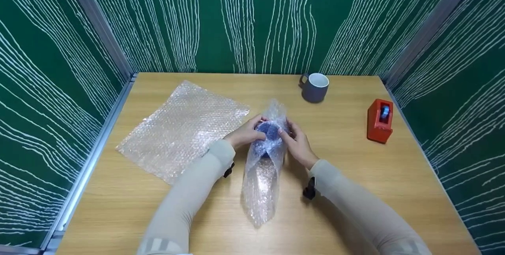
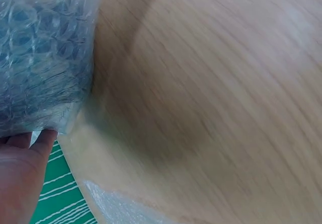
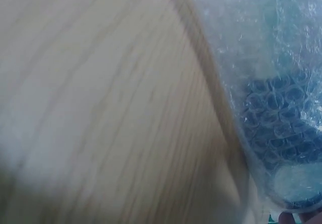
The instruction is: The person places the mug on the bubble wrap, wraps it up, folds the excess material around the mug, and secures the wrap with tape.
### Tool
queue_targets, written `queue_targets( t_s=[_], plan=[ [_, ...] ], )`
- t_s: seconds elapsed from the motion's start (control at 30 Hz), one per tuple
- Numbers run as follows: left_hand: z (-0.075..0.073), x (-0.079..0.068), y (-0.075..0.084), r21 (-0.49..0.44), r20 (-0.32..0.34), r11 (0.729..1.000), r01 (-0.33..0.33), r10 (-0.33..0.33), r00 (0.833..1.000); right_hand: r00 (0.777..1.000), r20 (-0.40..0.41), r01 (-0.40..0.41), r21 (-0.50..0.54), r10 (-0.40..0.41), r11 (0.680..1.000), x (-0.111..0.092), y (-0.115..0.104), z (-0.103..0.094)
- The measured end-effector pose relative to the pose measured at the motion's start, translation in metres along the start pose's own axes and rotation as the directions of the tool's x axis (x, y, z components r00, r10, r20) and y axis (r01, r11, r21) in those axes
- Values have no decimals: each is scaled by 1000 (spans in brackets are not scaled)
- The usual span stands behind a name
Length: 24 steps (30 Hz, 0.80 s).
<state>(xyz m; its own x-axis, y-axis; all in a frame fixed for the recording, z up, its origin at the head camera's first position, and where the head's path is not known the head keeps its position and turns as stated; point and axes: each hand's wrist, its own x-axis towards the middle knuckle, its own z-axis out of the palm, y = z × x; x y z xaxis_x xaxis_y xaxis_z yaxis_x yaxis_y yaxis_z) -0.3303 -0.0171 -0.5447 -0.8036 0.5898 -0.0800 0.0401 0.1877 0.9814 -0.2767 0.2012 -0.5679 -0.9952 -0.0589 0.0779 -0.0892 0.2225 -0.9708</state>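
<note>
A dark blue, cup-like object shows through a sheet of bubble wrap folded round it, in the middle of the table. From its left side my left hand grips the wrap, thumb on top. My right hand holds the opposite side, its thumb also pressing on the wrap. One end of the folded sheet stretches toward me, and a shorter end sticks out at the far side. In the left wrist view, fingers touch the edge of the wrapped bundle. Fingertips show beneath the bundle in the right wrist view.
A second, flat sheet of bubble wrap lies on the left of the wooden table. Behind the hands, to the right, stands a dark grey mug. A red tape dispenser is near the right edge. Green panels surround the table.
</note>
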Motion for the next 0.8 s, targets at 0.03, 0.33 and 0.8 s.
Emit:
queue_targets(
  t_s=[0.03, 0.33, 0.8],
  plan=[
    [0, 0, -1, 1, -2, 1000, -3, 3, 1000, 1000, 12, 3, 1, -3, 1000, 0, 0, 0],
    [1, 2, -5, 80, -25, 997, -10, 12, 1000, 993, 117, 8, -15, -6, 1000, 7, 0, -6],
    [11, 3, -6, 209, -103, 976, -66, 89, 991, 975, 224, 6, -70, 10, 998, 21, -5, -16]
  ],
)
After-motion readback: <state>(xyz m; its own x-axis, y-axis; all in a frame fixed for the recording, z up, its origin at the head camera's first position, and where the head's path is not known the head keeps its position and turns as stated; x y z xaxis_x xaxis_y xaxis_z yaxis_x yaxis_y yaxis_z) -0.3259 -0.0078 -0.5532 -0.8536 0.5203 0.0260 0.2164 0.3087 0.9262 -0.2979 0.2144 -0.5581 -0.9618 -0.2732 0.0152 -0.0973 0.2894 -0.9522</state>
